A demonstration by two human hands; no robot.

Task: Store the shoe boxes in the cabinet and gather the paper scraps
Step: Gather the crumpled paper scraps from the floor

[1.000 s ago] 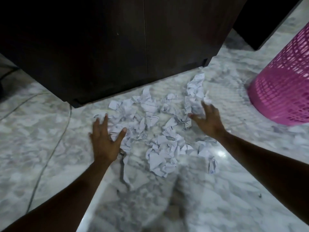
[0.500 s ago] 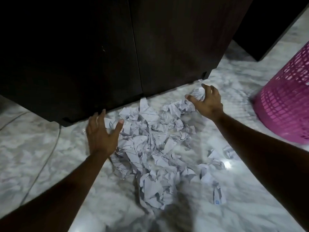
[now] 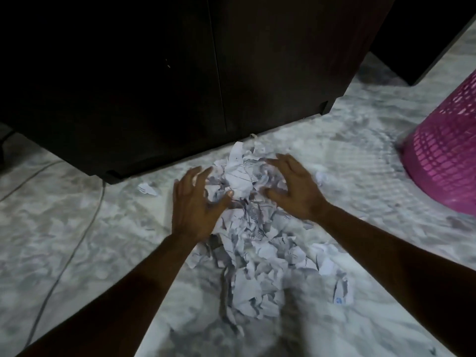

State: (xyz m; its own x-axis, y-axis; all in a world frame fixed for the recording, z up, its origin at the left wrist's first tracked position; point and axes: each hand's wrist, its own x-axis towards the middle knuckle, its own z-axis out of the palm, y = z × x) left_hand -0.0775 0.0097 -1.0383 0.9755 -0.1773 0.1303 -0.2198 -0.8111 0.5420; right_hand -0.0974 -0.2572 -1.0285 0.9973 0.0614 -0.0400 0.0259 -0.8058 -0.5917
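Note:
A heap of crumpled white paper scraps (image 3: 260, 243) lies on the marble floor in front of the dark cabinet (image 3: 180, 73), whose two doors are closed. My left hand (image 3: 195, 202) presses against the heap's left side with spread fingers. My right hand (image 3: 293, 186) presses against its right side, fingers spread over the top scraps. Between the two hands the paper is bunched up high. One stray scrap (image 3: 147, 189) lies to the left near the cabinet's base, another (image 3: 322, 177) just right of my right hand. No shoe box is in view.
A pink perforated plastic basket (image 3: 445, 155) stands on the floor at the right. A thin dark cable (image 3: 74, 243) runs across the floor at the left. A second dark piece of furniture (image 3: 422, 34) stands at the back right.
Both hands have swept inward from the pile's outer edges, pushing the spread-out scraps together into a tighter, taller heap. The right hand has come down from the far scrap by the cabinet.

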